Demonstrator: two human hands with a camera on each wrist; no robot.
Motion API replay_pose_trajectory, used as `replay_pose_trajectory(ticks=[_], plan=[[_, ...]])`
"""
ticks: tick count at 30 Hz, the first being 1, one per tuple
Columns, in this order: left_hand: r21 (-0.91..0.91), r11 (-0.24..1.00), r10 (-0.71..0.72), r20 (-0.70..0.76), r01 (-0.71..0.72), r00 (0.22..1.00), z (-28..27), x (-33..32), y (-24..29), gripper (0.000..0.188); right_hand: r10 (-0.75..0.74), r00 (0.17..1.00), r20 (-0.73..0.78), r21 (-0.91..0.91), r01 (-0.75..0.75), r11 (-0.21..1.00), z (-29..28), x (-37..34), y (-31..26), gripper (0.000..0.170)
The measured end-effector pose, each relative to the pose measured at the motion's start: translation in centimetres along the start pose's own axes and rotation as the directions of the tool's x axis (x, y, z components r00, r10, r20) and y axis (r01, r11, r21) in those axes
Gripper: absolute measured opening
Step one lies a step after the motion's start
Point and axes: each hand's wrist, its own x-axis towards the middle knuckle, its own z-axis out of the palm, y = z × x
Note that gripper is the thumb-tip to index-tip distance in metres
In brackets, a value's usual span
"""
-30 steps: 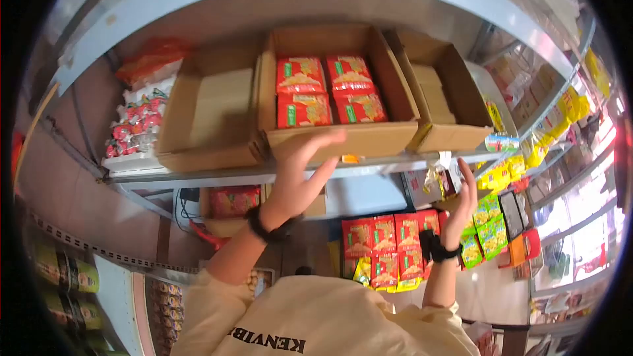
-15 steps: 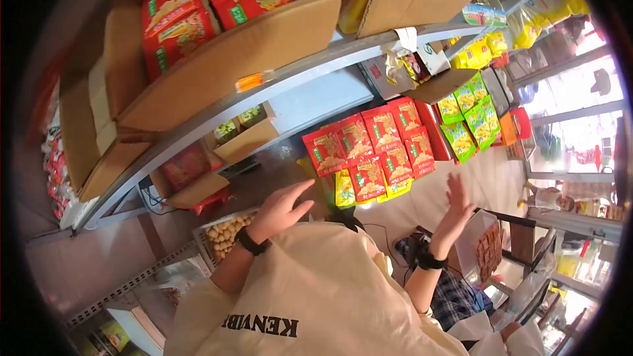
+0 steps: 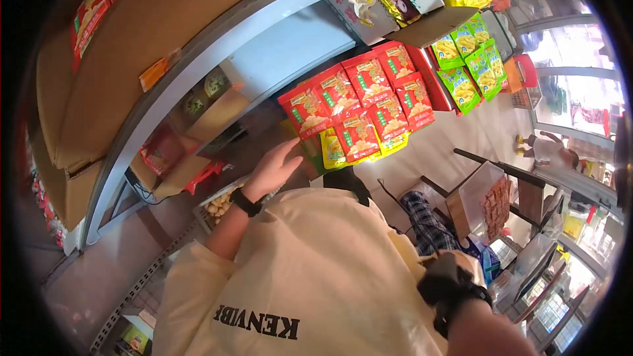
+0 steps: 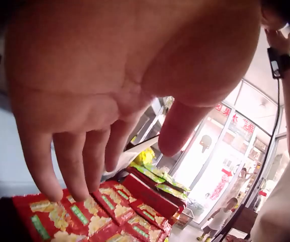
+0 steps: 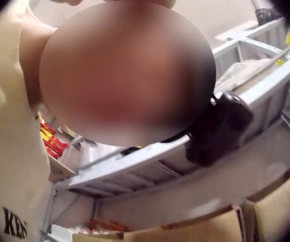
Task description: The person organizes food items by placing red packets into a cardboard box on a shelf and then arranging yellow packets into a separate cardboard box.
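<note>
My left hand (image 3: 271, 170) is held out at waist height, its fingers straight and the thumb apart, with nothing in it. In the left wrist view its palm (image 4: 99, 65) overlaps several red snack packets (image 4: 109, 212). These red packets (image 3: 359, 135) lie in rows in front of my body, over some yellow packets (image 3: 333, 149). My right hand (image 3: 491, 333) is raised close to the head camera, blurred, its fingers out of that view. It also appears small, raised beside the head, in the left wrist view, where the right hand (image 4: 278, 41) has something skin-toned just above it.
Cardboard boxes (image 3: 151, 46) stand on the upper shelf at left, above a shelf edge (image 3: 198, 66). Green packets (image 3: 484, 69) lie right of the red ones. A crate of round brown items (image 3: 217, 207) is below my left hand. Someone (image 3: 550, 151) stands near the doorway.
The view has turned down and right, away from the boxes on the upper shelf. My left hand has drawn back from the shelf; my right hand has risen from the right side toward the head.
</note>
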Motion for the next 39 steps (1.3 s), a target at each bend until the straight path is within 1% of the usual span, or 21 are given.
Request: replay_pose_trajectory(ticks=[2,4,5,6,8,11,13,16,18,19,20,22,23,24,26,28,29,32,35,36,39], plan=[[-0.186,0.975,-0.126,0.001,0.124,0.992,1.5,1.1,-4.4,0.046,0.14,0.987,-0.08,-0.046,-0.144,0.989,0.5,-2.8,2.2,0.064],[-0.343,0.907,-0.254,0.021,0.245,0.967,3.2,2.4,-9.7,0.047,0.394,0.908,-0.139,-0.074,-0.407,0.911,2.0,-6.9,5.4,0.065],[-0.378,0.874,-0.317,0.036,0.307,0.948,3.1,3.1,-9.7,0.047,0.552,0.823,-0.132,-0.067,-0.563,0.824,3.0,-9.3,7.4,0.065],[-0.408,0.835,-0.381,0.057,0.37,0.923,3.0,3.9,-9.6,0.047,0.714,0.693,-0.097,-0.054,-0.72,0.692,4.2,-12.0,9.5,0.065],[-0.459,0.765,-0.482,0.057,0.452,0.874,3.3,5.4,-10.4,0.046,0.933,0.357,0.036,-0.061,-0.931,0.359,6.1,-17.0,13.2,0.042],[-0.442,0.738,-0.487,0.175,0.51,0.856,3.3,7.6,-12.3,0.056,0.945,0.232,0.232,-0.349,-0.887,0.304,9.0,-26.0,17.4,0.026],[-0.562,0.625,-0.558,0.165,0.542,0.814,3.8,8.5,-12.3,0.056,0.957,0.088,0.277,-0.336,-0.924,0.182,11.1,-27.6,18.3,0.028],[-0.685,0.49,-0.657,0.117,0.54,0.745,5.3,9.5,-13.6,0.055,0.937,0.016,0.349,-0.381,-0.911,0.157,13.4,-33.3,21.5,0.038],[-0.74,0.436,-0.682,0.099,0.511,0.725,6.0,9.8,-13.9,0.055,0.947,-0.008,0.322,-0.235,-0.969,0.072,15.2,-36.7,23.1,0.038],[-0.754,0.429,-0.671,0.103,0.497,0.735,6.3,9.8,-14.1,0.055,0.951,-0.026,0.308,-0.159,-0.987,0.025,15.9,-38.5,23.6,0.039],[-0.769,0.42,-0.658,0.108,0.482,0.745,6.5,9.7,-14.2,0.054,0.948,0.025,0.316,-0.101,-0.993,0.06,16.4,-40.4,24.3,0.04],[-0.767,0.43,-0.638,0.115,0.476,0.762,6.5,9.4,-14.1,0.055,0.95,0.071,0.304,-0.12,-0.986,0.112,16.9,-41.2,24.7,0.042],[-0.752,0.449,-0.63,0.118,0.484,0.767,6.4,9.4,-14.0,0.056,0.946,0.036,0.322,-0.114,-0.991,0.076,16.7,-41.6,24.6,0.043],[-0.736,0.468,-0.621,0.12,0.489,0.775,6.2,9.2,-13.8,0.057,0.941,0.0,0.34,-0.109,-0.993,0.04,16.6,-41.4,24.4,0.044],[-0.682,0.484,-0.634,0.157,0.548,0.757,5.9,8.5,-13.9,0.058,0.888,-0.175,0.425,-0.075,-0.985,-0.158,15.8,-37.3,23.4,0.045],[-0.681,0.485,-0.631,0.162,0.549,0.759,5.3,7.9,-13.6,0.057,0.842,-0.206,0.498,-0.073,-0.978,-0.196,15.4,-35.6,22.7,0.045],[-0.706,0.476,-0.622,0.15,0.524,0.768,5.0,7.4,-13.2,0.055,0.818,-0.218,0.533,-0.074,-0.975,-0.212,15.1,-34.8,22.1,0.045],[-0.778,0.458,-0.535,0.145,0.431,0.832,4.3,6.0,-12.7,0.046,0.874,-0.224,0.43,0.038,-0.963,-0.266,14.9,-33.0,20.1,0.039],[-0.813,0.48,-0.414,0.121,0.329,0.902,3.1,4.6,-11.2,0.039,0.859,-0.131,0.494,0.161,-0.957,-0.239,14.0,-30.0,18.0,0.033],[-0.818,0.494,-0.372,0.107,0.294,0.922,2.5,4.2,-10.2,0.037,0.849,-0.129,0.513,0.19,-0.947,-0.259,13.6,-29.4,17.5,0.032],[-0.801,0.546,-0.274,0.106,0.246,0.956,0.6,2.6,-6.9,0.03,0.798,-0.158,0.582,0.055,-0.971,-0.233,11.9,-25.8,15.9,0.024]])
